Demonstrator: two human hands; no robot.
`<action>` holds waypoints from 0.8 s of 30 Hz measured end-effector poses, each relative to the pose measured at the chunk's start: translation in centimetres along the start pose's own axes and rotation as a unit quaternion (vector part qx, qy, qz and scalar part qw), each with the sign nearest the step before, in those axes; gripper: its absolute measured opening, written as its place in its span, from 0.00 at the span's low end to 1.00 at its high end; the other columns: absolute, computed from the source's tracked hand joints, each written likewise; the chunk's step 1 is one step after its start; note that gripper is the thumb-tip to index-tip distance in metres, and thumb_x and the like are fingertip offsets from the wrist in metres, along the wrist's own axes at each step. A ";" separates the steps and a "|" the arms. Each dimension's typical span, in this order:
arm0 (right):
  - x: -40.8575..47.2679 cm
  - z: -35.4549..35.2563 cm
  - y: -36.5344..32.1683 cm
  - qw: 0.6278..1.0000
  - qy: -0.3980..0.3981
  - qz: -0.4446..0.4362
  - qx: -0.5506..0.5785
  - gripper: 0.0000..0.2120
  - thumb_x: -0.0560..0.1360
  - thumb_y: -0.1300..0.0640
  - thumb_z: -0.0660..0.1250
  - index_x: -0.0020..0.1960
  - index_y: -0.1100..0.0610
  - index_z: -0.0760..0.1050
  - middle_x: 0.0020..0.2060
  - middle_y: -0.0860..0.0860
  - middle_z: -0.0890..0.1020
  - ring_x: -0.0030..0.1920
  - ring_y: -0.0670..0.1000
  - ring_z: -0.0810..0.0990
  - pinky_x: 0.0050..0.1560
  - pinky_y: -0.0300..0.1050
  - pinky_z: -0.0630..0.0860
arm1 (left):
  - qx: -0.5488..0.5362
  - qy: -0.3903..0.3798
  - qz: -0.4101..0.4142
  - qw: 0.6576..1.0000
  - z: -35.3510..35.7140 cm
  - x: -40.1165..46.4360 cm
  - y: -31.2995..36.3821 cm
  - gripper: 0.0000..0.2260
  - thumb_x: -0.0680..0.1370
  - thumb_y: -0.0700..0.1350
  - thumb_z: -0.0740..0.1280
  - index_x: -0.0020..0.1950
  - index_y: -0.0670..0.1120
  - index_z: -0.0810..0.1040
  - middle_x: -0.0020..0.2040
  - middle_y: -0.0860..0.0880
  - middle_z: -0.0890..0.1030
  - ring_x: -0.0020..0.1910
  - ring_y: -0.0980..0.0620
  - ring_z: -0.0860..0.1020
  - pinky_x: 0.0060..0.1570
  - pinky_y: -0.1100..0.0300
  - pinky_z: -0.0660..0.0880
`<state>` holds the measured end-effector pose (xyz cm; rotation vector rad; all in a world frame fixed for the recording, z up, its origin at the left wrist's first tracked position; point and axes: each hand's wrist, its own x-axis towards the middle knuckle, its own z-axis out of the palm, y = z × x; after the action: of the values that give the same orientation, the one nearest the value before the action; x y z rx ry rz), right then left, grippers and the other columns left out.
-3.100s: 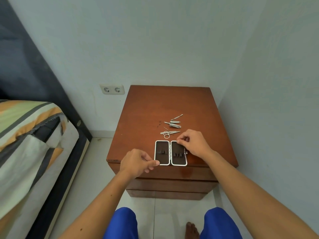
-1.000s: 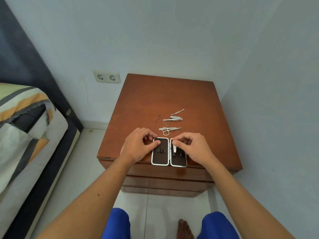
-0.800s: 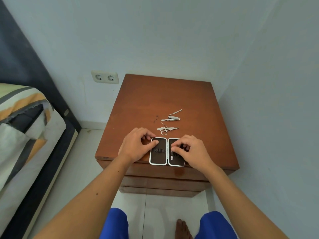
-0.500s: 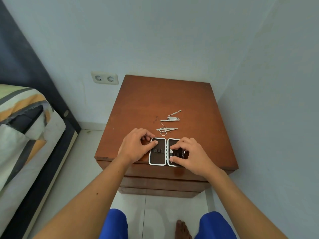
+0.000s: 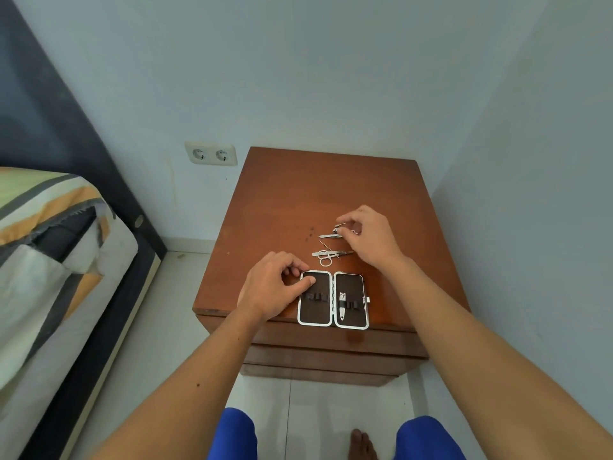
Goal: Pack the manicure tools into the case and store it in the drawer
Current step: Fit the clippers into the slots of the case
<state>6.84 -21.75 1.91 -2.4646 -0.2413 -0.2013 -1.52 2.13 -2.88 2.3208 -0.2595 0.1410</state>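
The open manicure case [image 5: 351, 287], white-rimmed with dark lining, lies at the front edge of the wooden nightstand [image 5: 298, 194]. One small metal tool [image 5: 342, 307] sits in a loop in its right half. My left hand [image 5: 272, 290] holds the case down, thumb on the left half and fingers curled at its top corner. My right hand [image 5: 373, 237] is farther back, fingertips pinched at the right end of the nail clipper [image 5: 328, 235], which lies on the wood. Scissors and tweezers [image 5: 326, 255] lie between the clipper and the case.
The nightstand's closed drawer fronts [image 5: 331, 355] face me below the case. A bed [image 5: 49, 260] with striped bedding stands at the left. Walls close in behind and to the right, with a double socket [image 5: 210, 154]. My knees and a bare foot [image 5: 361, 443] are below.
My right hand has left the case's right half, where a small tool now sits, and moved back to the loose tools. The left hand stays on the case.
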 end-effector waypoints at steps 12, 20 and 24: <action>0.9 -0.1 0.1 1.000 -0.005 0.001 0.001 0.03 0.77 0.56 0.76 0.51 0.53 0.85 0.49 0.49 0.83 0.48 0.50 0.81 0.53 0.49 0.77 | 0.000 -0.002 0.005 1.000 -0.1 0.0 0.0 0.07 0.75 0.55 0.79 0.50 0.58 0.84 0.42 0.60 0.81 0.50 0.59 0.76 0.45 0.70 0.69; -2.3 -3.1 0.2 0.981 0.007 0.067 0.181 0.12 0.69 0.50 0.83 0.46 0.50 0.82 0.41 0.45 0.87 0.39 0.44 0.82 0.42 0.36 0.79 | 0.008 0.000 0.006 1.000 0.0 0.0 -0.1 0.07 0.75 0.56 0.79 0.50 0.59 0.84 0.42 0.61 0.81 0.50 0.61 0.76 0.43 0.70 0.68; -4.8 -2.6 0.9 0.962 -0.047 0.078 0.259 0.14 0.67 0.54 0.85 0.50 0.51 0.85 0.37 0.49 0.83 0.37 0.47 0.78 0.43 0.46 0.78 | 0.007 0.002 0.004 1.000 -0.1 0.0 0.0 0.07 0.75 0.56 0.79 0.50 0.59 0.84 0.42 0.61 0.81 0.50 0.61 0.76 0.44 0.68 0.69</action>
<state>2.13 -24.65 2.45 -1.9613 -0.1183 0.0453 -1.52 2.23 -2.85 2.3334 -0.2670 0.1529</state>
